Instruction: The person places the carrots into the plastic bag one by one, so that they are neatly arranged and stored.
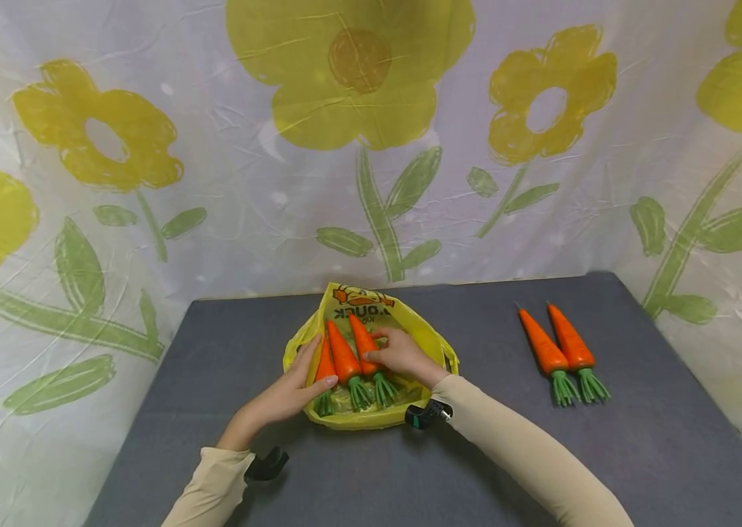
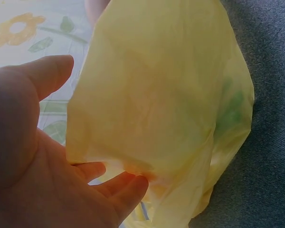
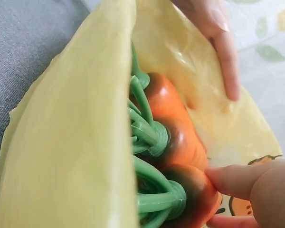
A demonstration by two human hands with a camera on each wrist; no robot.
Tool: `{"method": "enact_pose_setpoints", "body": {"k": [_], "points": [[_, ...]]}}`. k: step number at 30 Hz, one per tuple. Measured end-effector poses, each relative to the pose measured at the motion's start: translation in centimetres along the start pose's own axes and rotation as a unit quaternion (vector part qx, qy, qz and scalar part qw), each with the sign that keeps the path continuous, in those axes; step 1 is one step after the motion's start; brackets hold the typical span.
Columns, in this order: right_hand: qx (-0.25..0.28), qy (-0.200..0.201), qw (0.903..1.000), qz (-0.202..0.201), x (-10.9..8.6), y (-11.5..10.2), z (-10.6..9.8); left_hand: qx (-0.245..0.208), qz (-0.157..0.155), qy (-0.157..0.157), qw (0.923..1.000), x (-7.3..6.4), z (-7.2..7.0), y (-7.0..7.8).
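Head view: Your 2 hands meet at a yellow plastic bag (image 1: 371,422) on a dark gray table (image 1: 661,439), its mouth facing up. Inside lie 3 carrots side by side, their green tops (image 1: 361,395) toward you: the left carrot (image 1: 324,366), the middle carrot (image 1: 342,355) and the right carrot (image 1: 362,344). Your left hand (image 1: 287,393) is at the bag's left side, thumb spread from the fingers and reaching over the left carrot. Your right hand (image 1: 404,356) reaches in from the other side, thumb and fingers pinching the right carrot. Another 2 carrots (image 1: 571,340) lie together on the table, well apart to the right. Behind the table hangs a pale cloth (image 1: 246,219) with yellow flowers.

Left wrist view: Your left hand shows its thumb held well away from the fingers, which are at the edge of the bag; the plastic partly hides them, and you cannot tell exactly what their tips touch.

Right wrist view: Your right thumb touches the nearest carrot just below its green top, a finger at its lower side. Your left hand appears beyond, against the bag's far wall.
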State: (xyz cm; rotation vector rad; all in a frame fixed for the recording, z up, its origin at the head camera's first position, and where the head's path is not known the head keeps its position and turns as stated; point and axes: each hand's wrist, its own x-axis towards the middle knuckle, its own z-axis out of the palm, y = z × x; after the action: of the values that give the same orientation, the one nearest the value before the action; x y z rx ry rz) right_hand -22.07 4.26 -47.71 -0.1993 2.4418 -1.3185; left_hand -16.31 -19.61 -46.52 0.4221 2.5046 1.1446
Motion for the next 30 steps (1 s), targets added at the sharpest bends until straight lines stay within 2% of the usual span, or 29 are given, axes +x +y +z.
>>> {"method": "enact_pose_setpoints", "body": {"k": [7,30], "points": [[-0.017,0.003,0.9998,0.011,0.04,-0.03,0.11,0.003,-0.005,-0.001,1.0,0.1,0.08,-0.09],[-0.05,0.038,0.998,-0.001,0.18,0.22,0.83,0.0,-0.011,-0.001,0.9999,0.12,0.14,0.08]]}}
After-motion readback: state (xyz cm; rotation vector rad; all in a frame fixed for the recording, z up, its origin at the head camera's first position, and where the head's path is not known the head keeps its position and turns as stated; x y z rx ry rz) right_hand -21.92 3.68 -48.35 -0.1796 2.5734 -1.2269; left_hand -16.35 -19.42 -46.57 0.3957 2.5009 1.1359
